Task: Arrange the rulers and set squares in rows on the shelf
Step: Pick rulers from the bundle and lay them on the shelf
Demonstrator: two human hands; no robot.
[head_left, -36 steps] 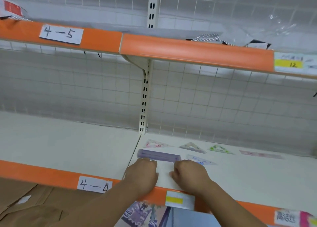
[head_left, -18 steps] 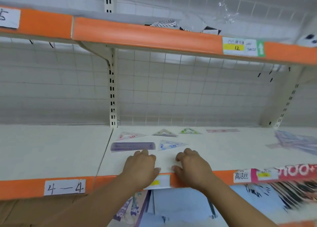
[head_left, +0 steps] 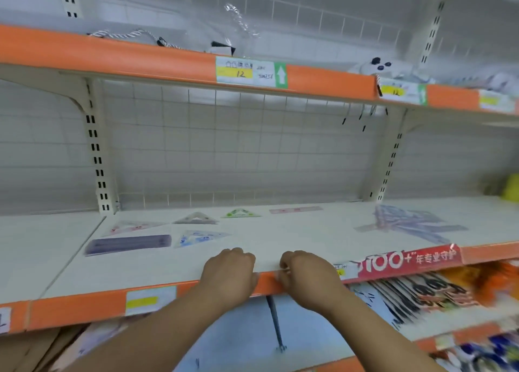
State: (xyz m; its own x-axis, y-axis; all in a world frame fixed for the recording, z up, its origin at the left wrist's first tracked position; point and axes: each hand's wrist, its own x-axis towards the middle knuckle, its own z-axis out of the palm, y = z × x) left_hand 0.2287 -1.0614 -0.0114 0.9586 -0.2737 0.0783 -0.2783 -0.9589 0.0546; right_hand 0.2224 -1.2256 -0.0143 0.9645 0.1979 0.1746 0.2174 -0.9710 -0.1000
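A purple ruler [head_left: 127,244] and four set squares [head_left: 202,238] are lying in rows on the shelf's [head_left: 280,239] left. We are resting our left hand [head_left: 229,270] and right hand [head_left: 306,276] on its front edge, fingers curled, and we cannot tell if they are pinching anything. More rulers [head_left: 407,222] are lying piled further right.

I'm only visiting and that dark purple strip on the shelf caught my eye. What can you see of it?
The purple ruler is a long, flat strip, seemingly translucent plastic, with faint lines along its length; its markings are too blurred to read. It lies flat on the white shelf, at the left end of the front row, long side roughly along the shelf's front edge. A blue-printed set square lies just right of it, apart. Only the shelf touches it.
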